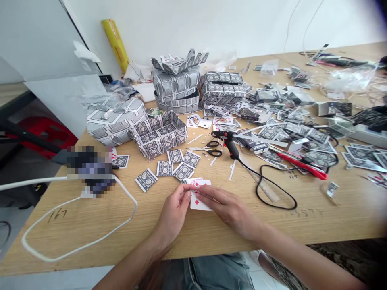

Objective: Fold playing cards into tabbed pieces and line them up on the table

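Note:
A playing card with red diamonds lies at the front middle of the table between my hands. My left hand is closed, pinching at the card's upper left edge with thumb and fingers. From the other side my right hand is on the card, its fingers pressed together near the top; its thumb is hidden. What sits under the fingertips is partly covered. Just beyond, several patterned card pieces lie face down. Behind them stands an open box woven from folded cards.
Scissors and a black glue gun lie beyond my hands, the gun's cord looping right. A red-handled cutter and heaps of cards cover the right side. Woven card boxes stand behind; a white cable loops at left.

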`<state>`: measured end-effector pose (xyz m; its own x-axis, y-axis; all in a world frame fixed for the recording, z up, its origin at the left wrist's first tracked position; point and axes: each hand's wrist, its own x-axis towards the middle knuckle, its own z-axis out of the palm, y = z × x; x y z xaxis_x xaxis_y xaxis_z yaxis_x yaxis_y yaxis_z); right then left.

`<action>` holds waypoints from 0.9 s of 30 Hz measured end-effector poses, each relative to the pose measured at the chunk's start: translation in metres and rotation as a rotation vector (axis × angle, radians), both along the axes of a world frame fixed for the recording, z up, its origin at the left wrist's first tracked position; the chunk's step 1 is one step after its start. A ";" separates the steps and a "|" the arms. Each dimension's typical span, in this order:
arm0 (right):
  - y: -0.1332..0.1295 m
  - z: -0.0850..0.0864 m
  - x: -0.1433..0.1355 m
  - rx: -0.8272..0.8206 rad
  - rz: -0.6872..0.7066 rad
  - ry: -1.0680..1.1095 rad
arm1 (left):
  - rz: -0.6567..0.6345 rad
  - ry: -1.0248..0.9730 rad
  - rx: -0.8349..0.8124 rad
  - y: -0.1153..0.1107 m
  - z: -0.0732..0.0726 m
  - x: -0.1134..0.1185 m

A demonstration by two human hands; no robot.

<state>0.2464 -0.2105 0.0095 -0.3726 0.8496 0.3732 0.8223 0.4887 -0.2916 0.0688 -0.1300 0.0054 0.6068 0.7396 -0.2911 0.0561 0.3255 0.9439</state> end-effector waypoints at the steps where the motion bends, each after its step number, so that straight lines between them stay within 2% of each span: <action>1: 0.000 -0.002 0.000 -0.003 -0.015 0.016 | -0.009 -0.012 -0.030 0.001 -0.001 -0.002; 6: 0.001 -0.006 -0.002 -0.028 -0.048 -0.015 | -0.004 -0.072 -0.178 0.006 -0.002 -0.007; 12: -0.001 -0.008 -0.011 -0.087 -0.060 -0.165 | -0.133 -0.088 -0.271 0.006 0.008 -0.008; 17: -0.007 -0.012 -0.021 -0.055 -0.114 -0.246 | -0.091 -0.045 -0.311 0.004 0.010 -0.009; 21: -0.007 -0.012 -0.027 -0.044 -0.120 -0.226 | -0.032 -0.057 -0.341 0.001 0.012 -0.007; 27: -0.008 -0.009 -0.032 -0.057 -0.129 -0.190 | -0.036 -0.107 -0.370 -0.002 0.014 -0.003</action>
